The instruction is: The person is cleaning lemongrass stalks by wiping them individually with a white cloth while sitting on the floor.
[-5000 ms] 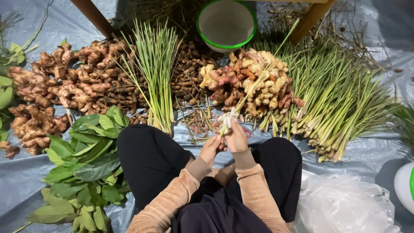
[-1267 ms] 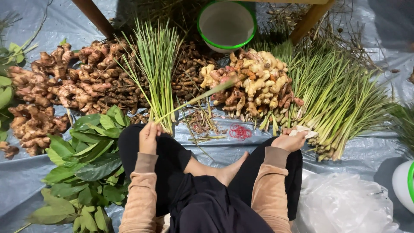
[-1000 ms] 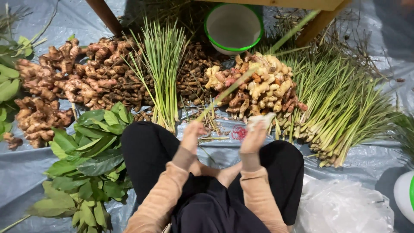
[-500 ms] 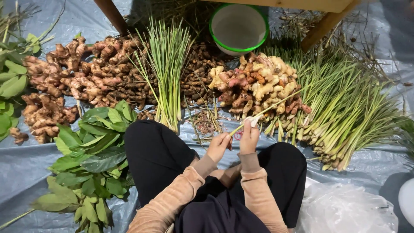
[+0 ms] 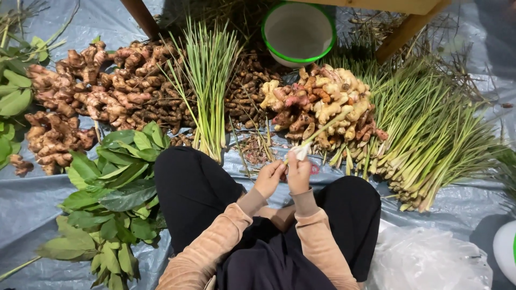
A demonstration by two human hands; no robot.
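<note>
Together, a lemongrass stalk (image 5: 317,134) was pinched at its pale base by the left hand (image 5: 270,178) and the right hand (image 5: 299,171), above the grey tarp (image 5: 32,198).

seated person seen from above on a grey tarp (image 5: 32,193). both hands, left (image 5: 270,178) and right (image 5: 298,171), meet at the pale base of one lemongrass stalk (image 5: 322,130), which slants up to the right. ahead: ginger pile (image 5: 322,104), upright lemongrass bundle (image 5: 208,86), green-rimmed bowl (image 5: 299,32). left: leaves (image 5: 115,193). right: loose lemongrass heap (image 5: 430,139).
</note>
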